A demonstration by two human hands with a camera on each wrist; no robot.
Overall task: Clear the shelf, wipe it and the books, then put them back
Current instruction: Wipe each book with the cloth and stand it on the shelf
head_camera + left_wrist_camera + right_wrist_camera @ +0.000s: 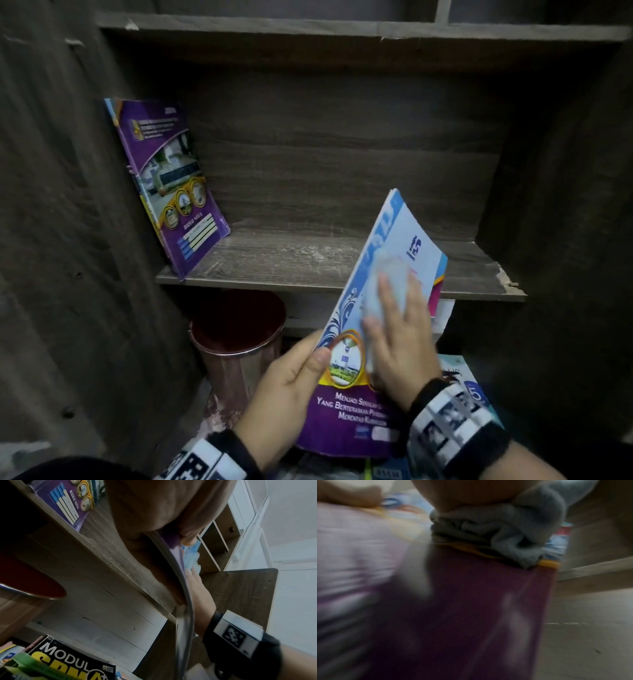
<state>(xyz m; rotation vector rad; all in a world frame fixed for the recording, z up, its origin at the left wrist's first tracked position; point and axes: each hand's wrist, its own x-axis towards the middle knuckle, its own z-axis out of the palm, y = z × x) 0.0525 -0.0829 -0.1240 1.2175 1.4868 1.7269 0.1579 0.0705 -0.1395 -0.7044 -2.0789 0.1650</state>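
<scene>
The thin purple, white and light-blue softcover book (373, 335) is held tilted in the air in front of the dark wood-grain shelf board (308, 263), its top corner reaching over the board's front edge. The left hand (291, 387) grips it by the lower left edge, thumb curled onto the cover and fingers behind. The right hand (397, 339) lies across the cover with fingers nearly straight, pressing a crumpled pale grey-white cloth (383, 284) flat against it; in the right wrist view the cloth (505, 528) bunches under the palm on the purple part of the cover. On the shelf board, at its left end, a second purple softcover notebook with gold circles (171, 185) leans against the side wall, well apart from the held book. Below the board stands a dark red round bin with a metal rim (236, 339), just left of the left hand. Under the forearms lie more books, among them a teal-covered one (476, 387) and, in the left wrist view, a black one with yellow lettering (68, 661).
</scene>
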